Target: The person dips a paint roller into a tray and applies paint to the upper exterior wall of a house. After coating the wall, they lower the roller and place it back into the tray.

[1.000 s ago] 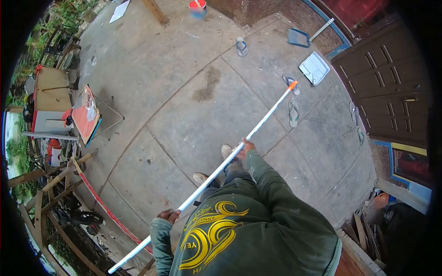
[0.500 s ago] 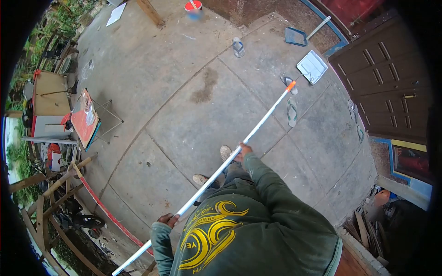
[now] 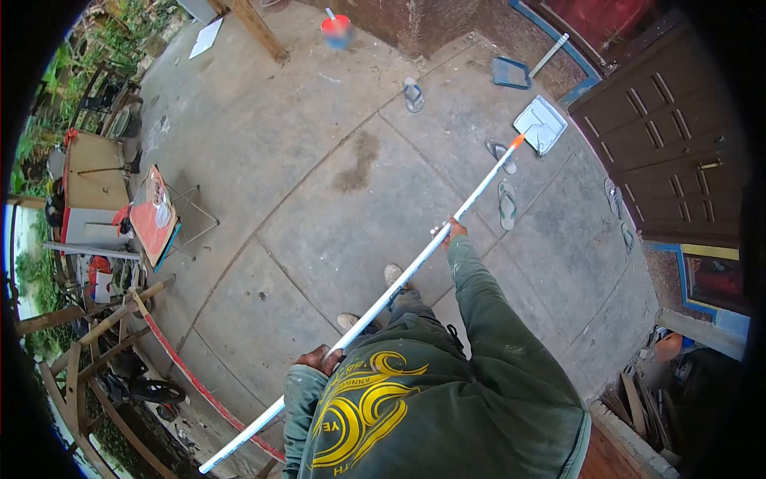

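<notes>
A long white pole (image 3: 399,281) with an orange end runs diagonally across my front. Around its middle my right hand (image 3: 455,230) is closed, arm stretched forward. Lower down, near my waist, my left hand (image 3: 321,359) wraps the same pole. From the orange end a thin wire frame reaches into a pale paint tray (image 3: 528,120) on the floor; a roller on it is hard to make out against the paint. A sandal (image 3: 501,153) lies under the pole's far end, another sandal (image 3: 507,206) just nearer to me.
A dark tray (image 3: 511,73) with a white-handled tool (image 3: 550,54) sits by the wall. A red bucket (image 3: 337,29) stands at the back, one sandal (image 3: 413,96) nearer. Left are a small folding table (image 3: 152,219) and wooden rails (image 3: 104,323); right is a brown door (image 3: 670,136).
Both hands have moved forward and right along with the pole. Its orange end now lies closer to the pale tray, with the wire frame over it.
</notes>
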### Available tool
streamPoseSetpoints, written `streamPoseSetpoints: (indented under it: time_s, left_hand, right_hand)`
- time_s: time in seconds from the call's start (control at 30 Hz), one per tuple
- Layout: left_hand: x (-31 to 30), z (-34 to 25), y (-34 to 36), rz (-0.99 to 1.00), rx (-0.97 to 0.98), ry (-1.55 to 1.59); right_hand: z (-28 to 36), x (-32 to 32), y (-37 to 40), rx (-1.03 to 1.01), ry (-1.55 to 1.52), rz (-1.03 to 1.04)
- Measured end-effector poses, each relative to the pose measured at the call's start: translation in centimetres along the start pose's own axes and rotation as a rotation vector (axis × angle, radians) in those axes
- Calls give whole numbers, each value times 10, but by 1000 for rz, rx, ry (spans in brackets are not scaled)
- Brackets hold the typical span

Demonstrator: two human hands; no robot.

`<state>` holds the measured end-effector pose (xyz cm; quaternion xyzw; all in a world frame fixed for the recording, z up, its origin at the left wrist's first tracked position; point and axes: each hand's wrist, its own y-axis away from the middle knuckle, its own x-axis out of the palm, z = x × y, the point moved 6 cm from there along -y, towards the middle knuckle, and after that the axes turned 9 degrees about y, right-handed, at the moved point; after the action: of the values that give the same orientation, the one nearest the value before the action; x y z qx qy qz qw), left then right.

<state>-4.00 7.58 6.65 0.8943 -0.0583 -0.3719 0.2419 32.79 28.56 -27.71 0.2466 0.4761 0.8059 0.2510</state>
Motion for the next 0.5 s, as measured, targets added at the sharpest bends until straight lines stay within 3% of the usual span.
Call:
streamPoseSetpoints:
  time_s: [0.03, 0.1, 0.17, 0.23, 0.27, 0.33, 0.5]
  left_hand:
    - [3, 1, -1, 45, -69, -5]
    - [3, 38, 11, -49, -48, -36]
    - [-5, 76, 22, 44, -28, 37]
    - [-15, 111, 41, 12, -188, 117]
    - [-20, 117, 47, 10, -176, 114]
    - [-36, 142, 58, -66, -413, 20]
    - [-53, 204, 41, -41, -512, -129]
  right_hand:
    - [9, 1, 6, 20, -23, 9]
    - [12, 0, 3, -34, -51, -8]
    - [-6, 0, -11, 21, -145, 86]
    - [-48, 5, -16, 176, -210, 175]
    - [-56, 9, -1, 176, -146, 147]
    - [-66, 18, 33, 178, -88, 98]
    - [-61, 35, 83, 111, -70, 110]
